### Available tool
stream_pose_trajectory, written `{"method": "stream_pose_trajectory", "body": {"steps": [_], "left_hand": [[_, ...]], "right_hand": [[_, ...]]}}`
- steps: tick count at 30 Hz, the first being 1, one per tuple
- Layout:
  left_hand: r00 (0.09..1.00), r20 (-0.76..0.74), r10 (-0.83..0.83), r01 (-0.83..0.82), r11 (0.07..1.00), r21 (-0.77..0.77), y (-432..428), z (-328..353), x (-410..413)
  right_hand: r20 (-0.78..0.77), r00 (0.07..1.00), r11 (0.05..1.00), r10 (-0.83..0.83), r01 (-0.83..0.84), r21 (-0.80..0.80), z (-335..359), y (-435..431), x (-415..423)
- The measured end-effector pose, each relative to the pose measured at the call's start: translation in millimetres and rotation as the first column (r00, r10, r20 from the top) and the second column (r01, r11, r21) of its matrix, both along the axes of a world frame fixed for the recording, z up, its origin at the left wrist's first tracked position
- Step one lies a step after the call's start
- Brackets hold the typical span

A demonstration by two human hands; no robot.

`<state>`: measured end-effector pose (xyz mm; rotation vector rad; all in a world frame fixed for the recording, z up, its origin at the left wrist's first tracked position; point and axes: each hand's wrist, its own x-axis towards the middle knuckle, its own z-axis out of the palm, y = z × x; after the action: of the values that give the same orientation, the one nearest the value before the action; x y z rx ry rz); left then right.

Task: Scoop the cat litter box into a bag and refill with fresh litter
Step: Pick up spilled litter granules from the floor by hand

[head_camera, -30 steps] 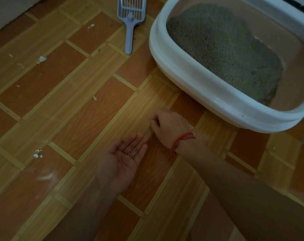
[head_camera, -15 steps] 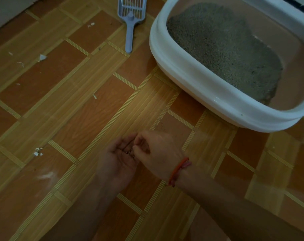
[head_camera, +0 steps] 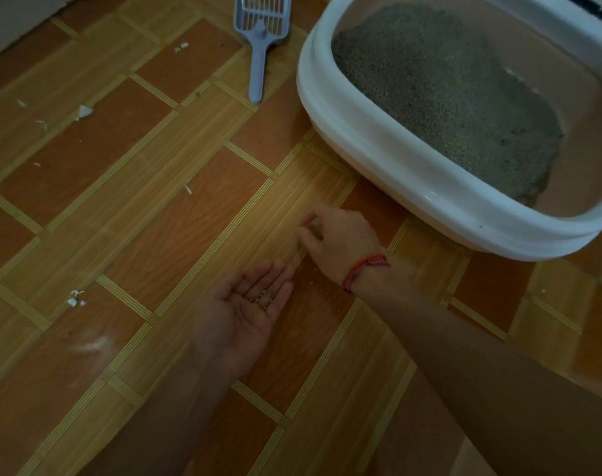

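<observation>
- Head view: the left hand (head_camera: 239, 317) is lying palm up and flat-fingered just above the floor (head_camera: 127, 207), cradling a few stray grains (head_camera: 260, 297) near the base of its fingers without closing on them.
- The right hand (head_camera: 339, 240), wearing a red cord (head_camera: 363, 269) at the wrist, is reaching down to the floor with thumb and forefinger drawn together; whether a grain is sitting between them is too blurred to tell.
- The litter box (head_camera: 392, 170) is standing near, beyond the right hand, with grey litter (head_camera: 447, 97) heaped inside; the scoop (head_camera: 260, 39) is lying on the floor just beside its left rim.
- Doing this well likely means keeping the left palm level and slightly cupped, so nothing is rolling off.
- Bringing the palm close under each pinch is shortening the carry.
- White scraps (head_camera: 83, 112) are lying well apart to the left; sweeping may be suiting them better than pinching.
</observation>
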<state>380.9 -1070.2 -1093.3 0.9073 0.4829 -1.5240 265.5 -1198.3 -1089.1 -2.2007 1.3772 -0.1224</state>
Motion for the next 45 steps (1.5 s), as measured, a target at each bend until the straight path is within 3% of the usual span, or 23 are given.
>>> {"method": "stream_pose_trajectory", "body": {"steps": [29,37,41,45], "left_hand": [[1.0,0.019,0.011,-0.011,1.0,-0.005,0.3,-1.0,0.7],[0.999,0.035,-0.004,0.005,1.0,-0.02,1.5,1.9,1.7],[0.999,0.031,-0.022,0.024,0.997,-0.071,1.5,2.5,0.4],[0.996,0.06,-0.059,0.063,0.996,-0.067,3.9,-2.8,1.8]], "right_hand": [[-0.209,0.968,0.99,0.143,-0.144,0.007,-4.4,-4.3,14.1],[0.044,0.996,0.996,0.075,-0.077,0.051,16.0,21.9,9.3],[0.187,0.978,0.985,0.098,-0.121,0.12,30.0,53.6,6.3],[0.217,0.963,0.973,0.161,-0.191,0.127,24.7,73.6,7.8]]}}
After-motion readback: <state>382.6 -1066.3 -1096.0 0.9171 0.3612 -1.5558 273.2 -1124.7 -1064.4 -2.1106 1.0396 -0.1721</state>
